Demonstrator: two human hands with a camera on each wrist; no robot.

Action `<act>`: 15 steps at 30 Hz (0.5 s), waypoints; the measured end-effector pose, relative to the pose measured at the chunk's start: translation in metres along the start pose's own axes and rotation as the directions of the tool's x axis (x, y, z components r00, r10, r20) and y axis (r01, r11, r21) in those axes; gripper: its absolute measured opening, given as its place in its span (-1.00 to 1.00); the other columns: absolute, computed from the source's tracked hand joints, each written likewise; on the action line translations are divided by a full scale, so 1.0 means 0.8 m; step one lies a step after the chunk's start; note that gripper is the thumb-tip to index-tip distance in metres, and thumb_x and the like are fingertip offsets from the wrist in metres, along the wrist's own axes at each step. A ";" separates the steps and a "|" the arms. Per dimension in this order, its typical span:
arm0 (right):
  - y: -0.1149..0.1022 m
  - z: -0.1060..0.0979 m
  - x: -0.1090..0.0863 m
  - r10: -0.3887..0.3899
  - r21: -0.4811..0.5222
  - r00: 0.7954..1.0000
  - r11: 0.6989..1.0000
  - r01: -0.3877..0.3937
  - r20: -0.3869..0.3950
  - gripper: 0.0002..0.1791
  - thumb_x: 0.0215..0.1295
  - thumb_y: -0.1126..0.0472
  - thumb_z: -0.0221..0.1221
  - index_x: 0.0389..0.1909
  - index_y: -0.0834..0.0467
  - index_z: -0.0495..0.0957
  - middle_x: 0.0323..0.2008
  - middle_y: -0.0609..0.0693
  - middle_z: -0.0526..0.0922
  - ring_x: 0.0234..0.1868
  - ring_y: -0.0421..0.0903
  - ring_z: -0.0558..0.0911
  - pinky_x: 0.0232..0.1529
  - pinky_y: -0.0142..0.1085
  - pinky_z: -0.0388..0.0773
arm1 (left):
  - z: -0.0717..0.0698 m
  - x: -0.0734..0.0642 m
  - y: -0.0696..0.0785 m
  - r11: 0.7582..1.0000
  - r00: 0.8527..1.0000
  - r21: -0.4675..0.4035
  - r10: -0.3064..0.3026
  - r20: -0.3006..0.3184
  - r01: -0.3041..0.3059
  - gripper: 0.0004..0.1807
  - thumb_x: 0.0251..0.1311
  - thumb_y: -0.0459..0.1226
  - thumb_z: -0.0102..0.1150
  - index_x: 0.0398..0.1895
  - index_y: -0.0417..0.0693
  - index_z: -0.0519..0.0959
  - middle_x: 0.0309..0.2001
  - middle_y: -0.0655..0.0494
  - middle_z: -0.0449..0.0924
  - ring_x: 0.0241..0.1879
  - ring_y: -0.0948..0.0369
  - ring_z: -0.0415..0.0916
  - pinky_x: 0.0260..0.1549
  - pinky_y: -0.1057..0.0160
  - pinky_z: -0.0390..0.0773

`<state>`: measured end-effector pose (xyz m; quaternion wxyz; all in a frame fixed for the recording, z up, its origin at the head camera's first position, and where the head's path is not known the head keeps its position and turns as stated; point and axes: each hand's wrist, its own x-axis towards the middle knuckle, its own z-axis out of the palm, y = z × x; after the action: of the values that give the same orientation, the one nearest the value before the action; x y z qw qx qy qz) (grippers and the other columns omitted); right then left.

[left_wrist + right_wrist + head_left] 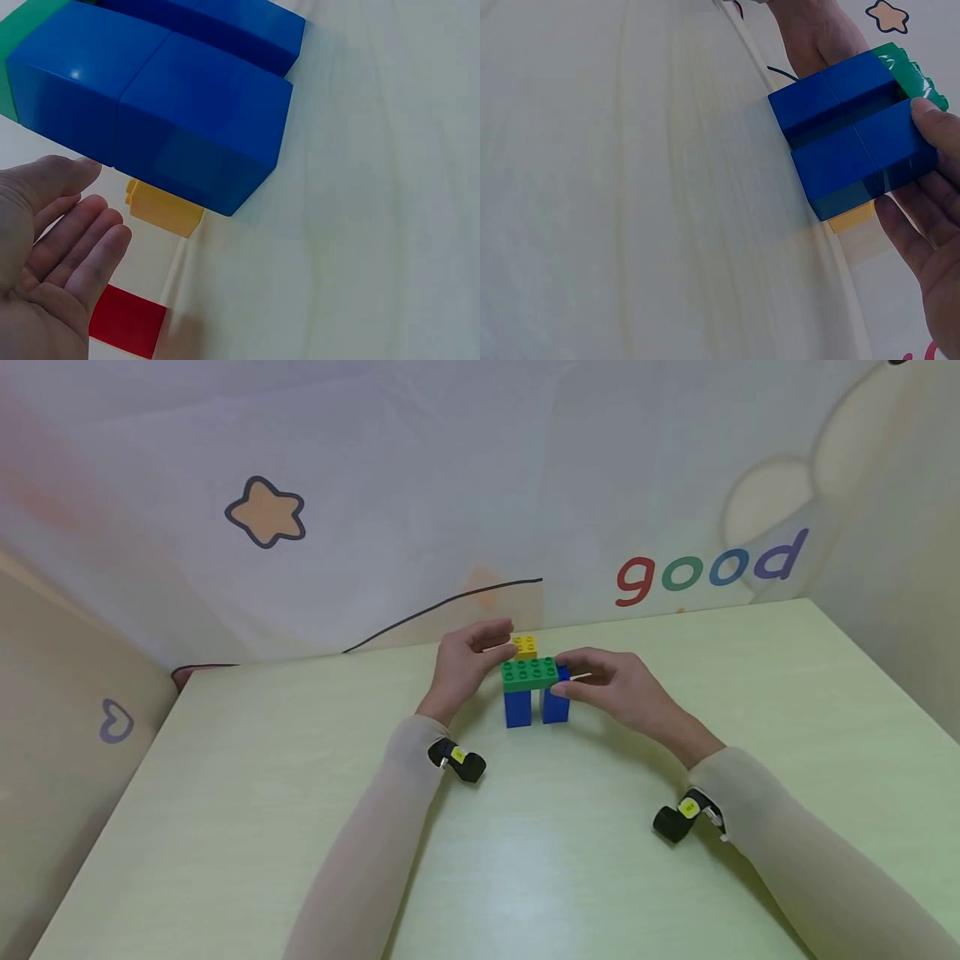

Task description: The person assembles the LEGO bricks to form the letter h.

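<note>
A green brick [529,673] lies across two blue stacks, a left one [517,708] and a right one [555,706], each of two blocks in the left wrist view [202,105]. My right hand [618,685] pinches the upper blue brick [900,139] of the right stack, thumb on its near face and fingers behind. To the left, my left hand [471,662] has its fingers extended, with the thumb close to the green brick's left end; whether it touches, I cannot tell. Behind the stacks stands a yellow brick [525,647].
A red block [129,322] appears beyond the left fingers in the left wrist view; in the head view it is hidden. The pale tabletop [300,827] meets a printed wall cloth [420,527] just behind the bricks.
</note>
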<state>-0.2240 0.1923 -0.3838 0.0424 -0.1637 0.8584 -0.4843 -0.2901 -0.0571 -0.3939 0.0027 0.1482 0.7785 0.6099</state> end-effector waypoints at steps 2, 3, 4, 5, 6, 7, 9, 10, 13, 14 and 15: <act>0.000 0.000 0.000 0.000 -0.001 1.000 1.000 0.000 -0.001 -0.42 0.47 0.04 0.37 0.40 0.18 0.55 0.27 0.14 0.64 0.26 0.14 0.65 0.25 -0.01 0.63 | 0.002 0.003 -0.002 1.000 1.000 -0.006 -0.002 0.002 0.002 -0.54 0.40 -0.34 0.40 0.33 -0.19 0.63 0.24 -0.05 0.69 0.21 0.13 0.65 0.22 0.23 0.60; 0.000 0.000 0.000 0.000 0.000 1.000 1.000 0.000 -0.001 -0.43 0.47 0.04 0.38 0.39 0.18 0.55 0.26 0.14 0.65 0.25 0.14 0.65 0.25 -0.01 0.63 | 0.002 0.004 -0.003 1.000 1.000 -0.011 -0.004 0.004 0.004 -0.54 0.39 -0.34 0.40 0.33 -0.19 0.63 0.25 -0.06 0.68 0.21 0.13 0.65 0.22 0.23 0.60; 0.001 0.000 0.000 -0.002 0.001 1.000 1.000 0.002 -0.001 -0.43 0.47 0.05 0.38 0.39 0.18 0.56 0.26 0.14 0.65 0.25 0.14 0.65 0.25 -0.01 0.63 | 0.003 0.006 -0.003 1.000 1.000 -0.014 -0.006 0.007 0.006 -0.54 0.39 -0.34 0.40 0.33 -0.19 0.63 0.25 -0.08 0.68 0.21 0.13 0.65 0.22 0.23 0.60; 0.001 0.000 0.000 -0.004 0.003 1.000 1.000 0.004 -0.001 -0.43 0.47 0.05 0.38 0.39 0.19 0.56 0.26 0.15 0.65 0.25 0.14 0.65 0.25 -0.01 0.63 | 0.004 0.007 -0.004 1.000 1.000 -0.016 -0.009 0.011 0.009 -0.54 0.39 -0.34 0.40 0.33 -0.19 0.63 0.26 -0.09 0.67 0.21 0.13 0.64 0.22 0.23 0.60; 0.001 0.000 0.000 -0.006 0.005 1.000 1.000 0.006 -0.001 -0.43 0.47 0.06 0.38 0.39 0.19 0.56 0.26 0.15 0.65 0.25 0.14 0.65 0.25 -0.01 0.63 | 0.005 0.008 -0.005 1.000 1.000 -0.015 -0.010 0.015 0.011 -0.53 0.39 -0.34 0.41 0.33 -0.20 0.63 0.27 -0.11 0.66 0.22 0.12 0.64 0.23 0.23 0.60; 0.001 0.000 0.000 -0.007 0.006 1.000 1.000 0.007 -0.001 -0.43 0.47 0.06 0.38 0.39 0.19 0.56 0.27 0.15 0.65 0.25 0.14 0.65 0.25 -0.01 0.63 | 0.005 0.009 -0.006 1.000 1.000 -0.012 -0.015 0.016 0.015 -0.53 0.39 -0.34 0.41 0.33 -0.20 0.63 0.27 -0.11 0.66 0.22 0.12 0.64 0.23 0.23 0.59; 0.001 0.000 0.000 -0.007 0.012 1.000 1.000 0.007 0.001 -0.43 0.47 0.06 0.38 0.39 0.20 0.56 0.27 0.15 0.64 0.25 0.14 0.65 0.25 -0.02 0.63 | 0.006 0.010 -0.007 1.000 1.000 -0.004 -0.026 0.014 0.026 -0.53 0.39 -0.34 0.41 0.33 -0.19 0.63 0.27 -0.09 0.66 0.23 0.13 0.64 0.24 0.23 0.59; 0.002 0.000 0.000 -0.008 0.013 1.000 1.000 0.008 0.002 -0.43 0.47 0.06 0.38 0.39 0.20 0.55 0.27 0.15 0.64 0.26 0.14 0.65 0.25 -0.02 0.63 | 0.006 0.010 -0.007 1.000 0.999 0.003 -0.030 0.011 0.030 -0.54 0.38 -0.34 0.41 0.33 -0.18 0.64 0.27 -0.08 0.67 0.23 0.13 0.64 0.24 0.23 0.59; 0.002 0.001 0.000 -0.009 0.013 1.000 1.000 0.009 0.002 -0.43 0.47 0.06 0.38 0.39 0.20 0.55 0.28 0.15 0.64 0.26 0.14 0.65 0.25 -0.02 0.63 | 0.007 0.011 -0.008 0.999 0.999 0.024 -0.038 0.002 0.038 -0.55 0.38 -0.35 0.41 0.32 -0.17 0.65 0.26 -0.03 0.68 0.24 0.12 0.63 0.25 0.23 0.58; 0.002 0.001 0.000 -0.010 0.013 1.000 1.000 0.010 0.001 -0.43 0.47 0.06 0.38 0.39 0.19 0.55 0.28 0.15 0.64 0.26 0.14 0.65 0.25 -0.02 0.63 | 0.007 0.011 -0.007 0.999 0.999 0.035 -0.039 0.003 0.039 -0.55 0.39 -0.35 0.40 0.32 -0.17 0.65 0.26 -0.02 0.68 0.25 0.11 0.62 0.25 0.22 0.58; 0.002 0.001 0.000 -0.012 0.013 1.000 1.000 0.012 0.000 -0.43 0.47 0.06 0.37 0.39 0.19 0.55 0.28 0.15 0.64 0.26 0.14 0.65 0.24 -0.02 0.63 | 0.007 0.011 -0.006 0.998 0.999 0.046 -0.038 0.006 0.038 -0.55 0.39 -0.36 0.40 0.32 -0.18 0.64 0.27 -0.03 0.67 0.27 0.10 0.61 0.25 0.22 0.58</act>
<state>-0.2244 0.1923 -0.3853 0.0406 -0.1685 0.8543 -0.4900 -0.2985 -0.0506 -0.3986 0.0136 0.1354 0.7950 0.5912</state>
